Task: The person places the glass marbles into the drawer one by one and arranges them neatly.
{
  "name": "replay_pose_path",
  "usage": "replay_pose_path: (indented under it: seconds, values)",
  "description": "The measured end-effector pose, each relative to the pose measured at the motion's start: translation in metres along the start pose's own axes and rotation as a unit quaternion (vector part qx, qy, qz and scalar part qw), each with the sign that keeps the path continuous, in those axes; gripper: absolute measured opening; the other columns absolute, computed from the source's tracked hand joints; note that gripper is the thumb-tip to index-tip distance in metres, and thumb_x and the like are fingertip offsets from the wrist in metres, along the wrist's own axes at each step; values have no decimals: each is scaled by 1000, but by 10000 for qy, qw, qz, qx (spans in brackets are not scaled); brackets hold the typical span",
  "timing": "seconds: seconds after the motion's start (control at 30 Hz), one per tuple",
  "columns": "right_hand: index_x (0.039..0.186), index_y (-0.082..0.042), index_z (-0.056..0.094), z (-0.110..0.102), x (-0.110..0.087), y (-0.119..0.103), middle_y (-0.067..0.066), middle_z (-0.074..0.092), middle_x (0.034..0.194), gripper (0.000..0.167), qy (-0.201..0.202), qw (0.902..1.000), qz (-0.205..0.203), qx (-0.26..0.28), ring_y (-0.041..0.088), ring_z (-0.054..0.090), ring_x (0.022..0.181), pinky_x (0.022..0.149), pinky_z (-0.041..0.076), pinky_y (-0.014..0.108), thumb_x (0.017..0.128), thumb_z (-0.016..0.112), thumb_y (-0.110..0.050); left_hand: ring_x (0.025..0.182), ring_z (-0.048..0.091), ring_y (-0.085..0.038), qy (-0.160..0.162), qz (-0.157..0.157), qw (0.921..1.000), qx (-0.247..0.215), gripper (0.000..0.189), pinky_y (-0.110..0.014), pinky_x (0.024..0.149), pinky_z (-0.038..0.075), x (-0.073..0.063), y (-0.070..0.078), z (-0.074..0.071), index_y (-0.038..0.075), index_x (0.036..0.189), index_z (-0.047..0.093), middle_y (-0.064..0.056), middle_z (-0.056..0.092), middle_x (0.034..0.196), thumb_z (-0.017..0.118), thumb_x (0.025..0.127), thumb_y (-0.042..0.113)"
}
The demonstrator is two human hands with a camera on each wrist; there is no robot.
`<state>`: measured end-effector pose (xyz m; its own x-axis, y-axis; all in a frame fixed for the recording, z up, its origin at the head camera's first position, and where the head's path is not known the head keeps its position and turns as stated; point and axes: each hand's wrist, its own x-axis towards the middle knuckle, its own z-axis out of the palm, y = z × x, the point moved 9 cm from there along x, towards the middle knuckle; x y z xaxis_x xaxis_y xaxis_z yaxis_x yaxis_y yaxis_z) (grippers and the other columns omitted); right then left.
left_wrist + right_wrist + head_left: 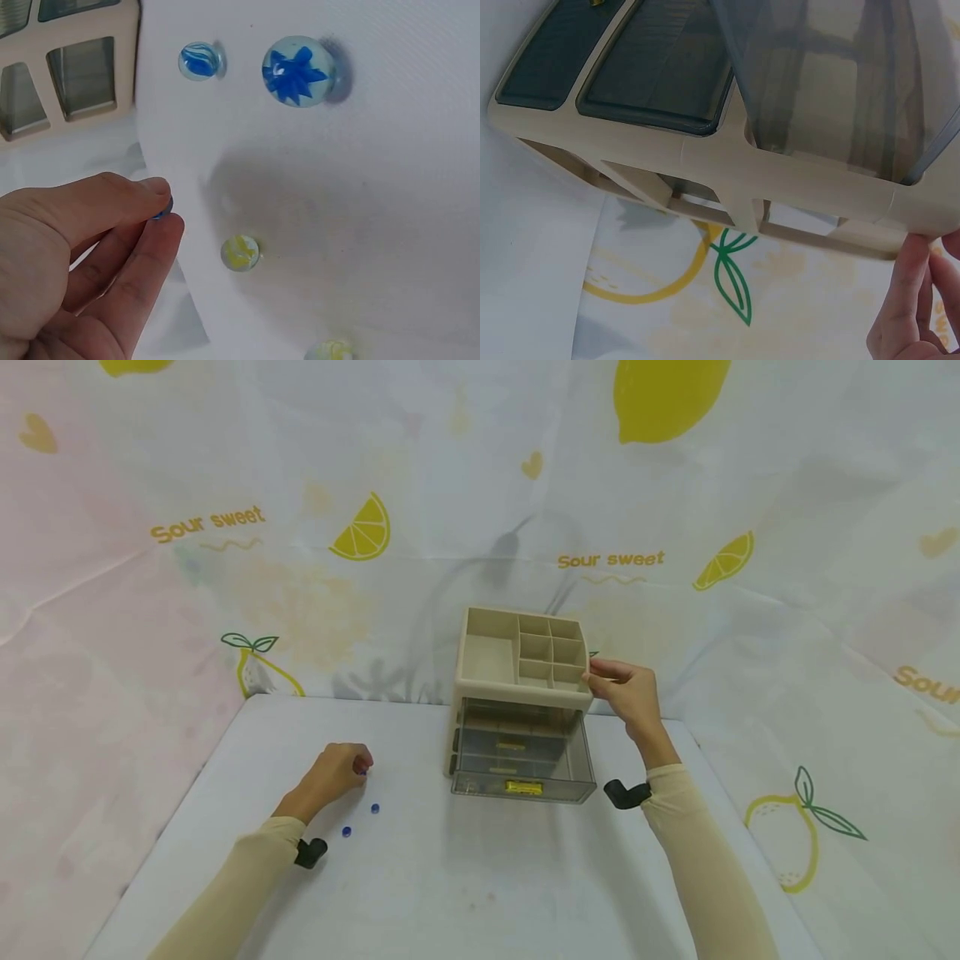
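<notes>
My left hand is over the left part of the table, pinching a small blue marble between thumb and fingertips; most of the marble is covered. In the left wrist view, a blue-swirled marble, a larger clear marble with a blue star shape and a yellow-streaked marble lie on the table. Further right, my right hand grips the upper right edge of a beige drawer organizer. The organizer's clear grey top drawer is pulled out, with a gold label on its front.
Another yellow-streaked marble shows at the lower edge of the left wrist view. Lower closed drawers sit in the organizer, and open compartments top it. A lemon-printed cloth hangs behind the white table.
</notes>
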<state>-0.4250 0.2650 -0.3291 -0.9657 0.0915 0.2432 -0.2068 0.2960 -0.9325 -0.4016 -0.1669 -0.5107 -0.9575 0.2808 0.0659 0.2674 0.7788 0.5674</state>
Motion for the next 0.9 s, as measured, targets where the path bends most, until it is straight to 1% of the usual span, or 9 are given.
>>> replay_pose_path:
  seconds: [0.4,0.5,0.63,0.73,0.83,0.9]
  values:
    - [119,8,65,0,1,2,19,69,106,38,-21,10000,24,-89,3,68,75,69,58,21,86,75,-7,79,58,-19,85,95,9997,-190,21,-33,69,55,1,11,-6,1,97,69,-4,65,85,75,78,-5]
    - [118,8,66,0,0,1,17,70,104,37,-19,10000,14,-79,3,67,75,69,58,21,86,75,-7,80,59,-19,130,132,9996,-231,21,-33,69,55,2,15,-8,1,97,69,-4,65,86,75,78,-3]
    - [118,8,66,0,0,0,9,71,99,37,-10,10000,-4,-6,4,67,75,69,58,21,85,75,-6,81,61,-19,190,222,9992,-280,20,-34,71,56,3,23,-12,0,97,69,-4,66,86,76,79,-1]
    - [118,8,66,0,0,-1,6,70,97,37,-10,10000,-24,-7,4,67,75,69,58,21,85,75,-5,82,62,-19,221,304,9989,-290,19,-36,73,56,4,30,-15,0,98,69,-4,67,87,76,80,0]
    - [118,8,66,0,0,-1,6,71,97,37,-8,10000,-40,-21,3,67,74,69,58,21,85,75,-6,85,63,-20,278,343,9983,-387,19,-37,75,57,4,36,-18,1,99,69,-3,67,89,76,81,0]
    - [118,8,66,0,-1,0,10,71,101,37,-20,10000,-32,-15,3,67,75,69,58,21,85,75,-6,86,64,-20,338,414,9974,-486,19,-38,76,57,5,40,-20,2,98,69,-3,68,90,75,81,-1]
